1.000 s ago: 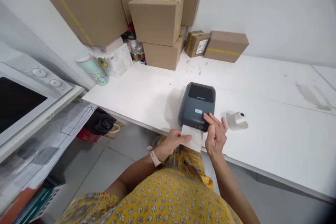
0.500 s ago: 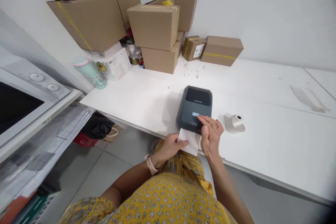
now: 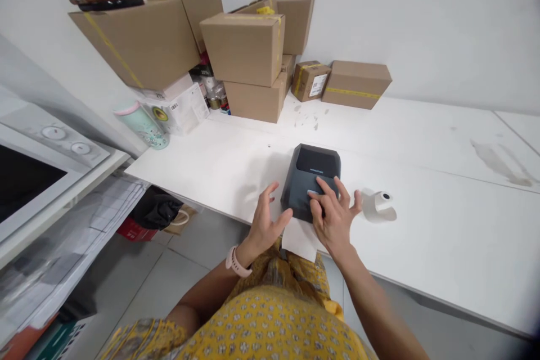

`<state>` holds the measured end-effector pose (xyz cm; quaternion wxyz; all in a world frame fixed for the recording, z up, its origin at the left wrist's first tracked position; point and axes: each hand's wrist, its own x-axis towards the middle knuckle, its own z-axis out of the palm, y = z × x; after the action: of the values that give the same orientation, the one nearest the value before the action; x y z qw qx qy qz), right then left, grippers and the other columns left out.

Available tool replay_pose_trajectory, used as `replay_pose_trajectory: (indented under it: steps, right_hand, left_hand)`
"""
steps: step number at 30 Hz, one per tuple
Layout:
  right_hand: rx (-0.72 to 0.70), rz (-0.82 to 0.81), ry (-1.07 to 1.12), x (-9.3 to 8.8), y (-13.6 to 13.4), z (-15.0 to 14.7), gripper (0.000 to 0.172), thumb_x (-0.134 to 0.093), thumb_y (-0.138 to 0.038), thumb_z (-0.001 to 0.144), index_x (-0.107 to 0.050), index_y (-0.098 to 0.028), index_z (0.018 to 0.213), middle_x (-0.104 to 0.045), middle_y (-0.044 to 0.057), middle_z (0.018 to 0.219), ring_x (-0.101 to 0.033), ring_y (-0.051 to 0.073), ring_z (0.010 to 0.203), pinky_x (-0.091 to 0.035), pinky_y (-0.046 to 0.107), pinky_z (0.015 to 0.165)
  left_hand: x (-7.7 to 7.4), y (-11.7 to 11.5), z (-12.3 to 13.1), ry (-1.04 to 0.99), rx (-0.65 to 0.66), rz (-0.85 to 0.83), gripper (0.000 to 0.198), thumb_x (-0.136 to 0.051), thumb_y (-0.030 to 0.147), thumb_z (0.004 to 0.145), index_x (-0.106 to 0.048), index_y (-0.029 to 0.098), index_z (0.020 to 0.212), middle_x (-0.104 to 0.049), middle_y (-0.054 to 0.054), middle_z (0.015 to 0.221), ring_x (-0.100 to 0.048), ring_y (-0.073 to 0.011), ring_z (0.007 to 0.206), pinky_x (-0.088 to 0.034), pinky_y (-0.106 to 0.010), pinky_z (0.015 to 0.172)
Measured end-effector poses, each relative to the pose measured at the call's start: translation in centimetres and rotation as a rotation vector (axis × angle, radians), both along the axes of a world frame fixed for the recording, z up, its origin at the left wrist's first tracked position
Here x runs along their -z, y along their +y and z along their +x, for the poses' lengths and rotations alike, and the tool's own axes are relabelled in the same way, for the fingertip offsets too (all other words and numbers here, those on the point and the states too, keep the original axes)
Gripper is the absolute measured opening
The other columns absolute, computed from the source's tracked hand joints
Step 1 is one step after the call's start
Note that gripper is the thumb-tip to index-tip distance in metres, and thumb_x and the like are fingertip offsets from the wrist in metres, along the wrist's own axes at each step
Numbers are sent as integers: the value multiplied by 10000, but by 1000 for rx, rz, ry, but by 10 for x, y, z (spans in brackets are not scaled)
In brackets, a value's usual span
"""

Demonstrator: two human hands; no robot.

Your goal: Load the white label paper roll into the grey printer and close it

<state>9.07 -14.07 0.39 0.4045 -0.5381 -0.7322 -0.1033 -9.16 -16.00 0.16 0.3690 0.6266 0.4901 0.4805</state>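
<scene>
A dark grey label printer sits near the front edge of the white table. White paper sticks out of its front and hangs past the table edge. My right hand lies over the printer's top with fingers spread, one fingertip by the light button. Just left of the printer, my left hand is open with nothing in it, thumb close to the printer's front corner. A small white paper roll with a loose curled end lies right of my right hand.
Cardboard boxes are stacked at the back left, and two smaller ones, including a long box, stand against the wall. A mint tumbler is at the left. A microwave stands on a shelf further left.
My left hand has let go of the paper, opened, and risen to the printer's left side. My right hand's fingers have spread out over the printer's top.
</scene>
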Motion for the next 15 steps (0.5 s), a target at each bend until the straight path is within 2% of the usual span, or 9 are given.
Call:
replay_pose_trajectory:
  steps: [2, 6, 9, 12, 15]
  right_hand:
    - [-25, -33, 4, 2, 1, 2, 163, -507, -260, 971, -670, -246, 964, -687, 20, 1297, -421, 270, 1411, -98, 567, 1181]
    - [-69, -149, 90, 10, -13, 12, 299, -456, -354, 990, -628, -297, 1228, -528, 40, 1486, -342, 280, 1460, -168, 575, 1181]
    - [-36, -202, 358, 22, -29, 20, 457, -389, -439, 1002, -471, -308, 1433, -387, 66, 1581, -288, 284, 1486, -216, 579, 1178]
    - [34, -315, 643, 38, -37, 23, 558, -274, -500, 1019, -310, -297, 1537, -313, 71, 1618, -264, 275, 1497, -221, 572, 1193]
    - [27, -455, 749, 52, -38, 20, 637, -203, -578, 1006, -235, -282, 1569, -243, 65, 1648, -214, 281, 1516, -178, 580, 1211]
  left_hand:
    - [0, 6, 10, -8, 43, -14, 745, -616, 397, 908, -235, 247, 1531, -295, -141, 1599, -293, -291, 1479, -306, -494, 1193]
    - [3, 9, 20, -45, 40, -111, 771, -609, 431, 907, -230, 241, 1550, -259, -130, 1624, -267, -294, 1494, -259, -489, 1226]
    - [6, 7, 19, -56, 32, -169, 741, -598, 465, 911, -278, 248, 1544, -289, -109, 1618, -286, -290, 1488, -258, -475, 1230]
    - [8, 6, 17, -115, 41, -212, 705, -546, 511, 936, -289, 265, 1545, -268, -76, 1634, -258, -269, 1505, -248, -442, 1242]
    - [11, 5, 21, -208, 42, -249, 670, -463, 540, 969, -263, 289, 1556, -221, -42, 1653, -220, -243, 1523, -234, -412, 1253]
